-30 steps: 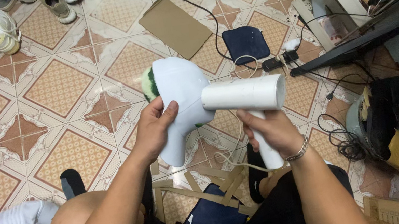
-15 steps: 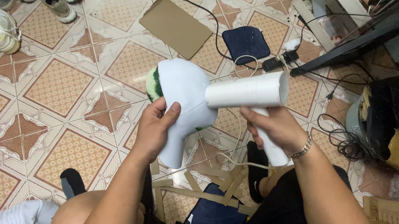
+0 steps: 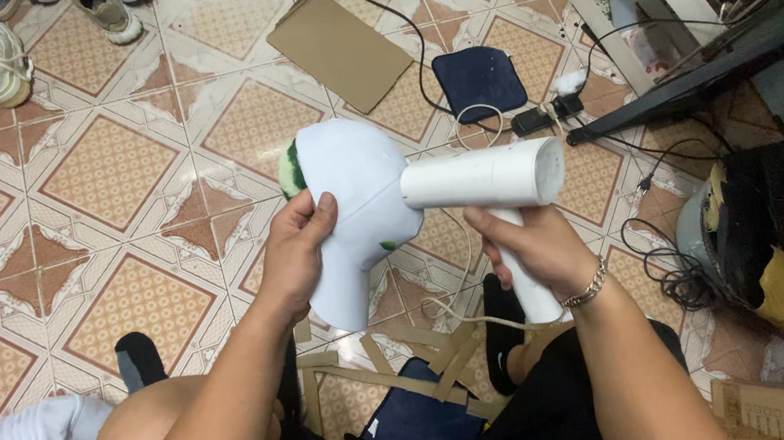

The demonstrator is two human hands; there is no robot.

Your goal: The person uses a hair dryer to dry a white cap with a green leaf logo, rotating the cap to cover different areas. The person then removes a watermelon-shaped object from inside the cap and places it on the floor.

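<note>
Over tiled floor [image 3: 104, 177]: both hands loaded.
Left hand [image 3: 300, 252] clamps white foot form [image 3: 355, 205]; right hand [image 3: 526, 243] wraps hair dryer [image 3: 488, 182] handle, nozzle touching form.

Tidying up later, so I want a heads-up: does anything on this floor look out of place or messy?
Yes. Loose cardboard strips lie scattered by the person's legs, tangled cables trail across the tiles, and a flat cardboard sheet sits mid-floor. The left hand and right hand hold the white form and hair dryer.
</note>
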